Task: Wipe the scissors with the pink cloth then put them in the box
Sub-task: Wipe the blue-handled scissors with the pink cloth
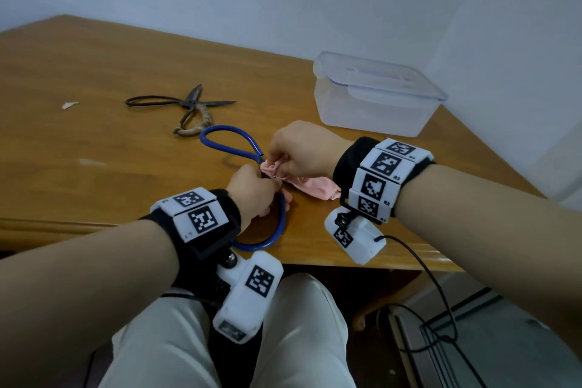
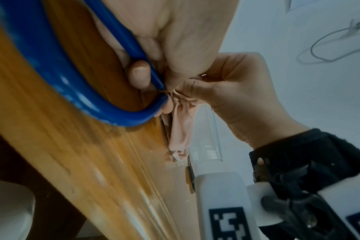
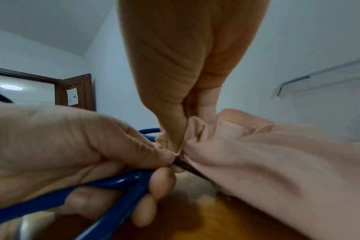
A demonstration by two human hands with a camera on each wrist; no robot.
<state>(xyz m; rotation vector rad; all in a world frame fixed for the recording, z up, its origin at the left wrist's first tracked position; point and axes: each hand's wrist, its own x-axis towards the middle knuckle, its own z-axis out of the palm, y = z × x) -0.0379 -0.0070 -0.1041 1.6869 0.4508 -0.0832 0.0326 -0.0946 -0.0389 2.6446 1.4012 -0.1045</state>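
My left hand (image 1: pixel 252 195) grips the blue-handled scissors (image 1: pixel 225 143) at the stiff loops; right hand (image 1: pixel 302 151) pinches the soft pink cloth (image 1: pixel 310 186) around the blades. Box (image 1: pixel 374 104) sits far right.

No text on anything here can be read.

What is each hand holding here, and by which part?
The left hand grips the blue-handled scissors where the handle loops meet. The right hand pinches the pink cloth, bunched around the blades.
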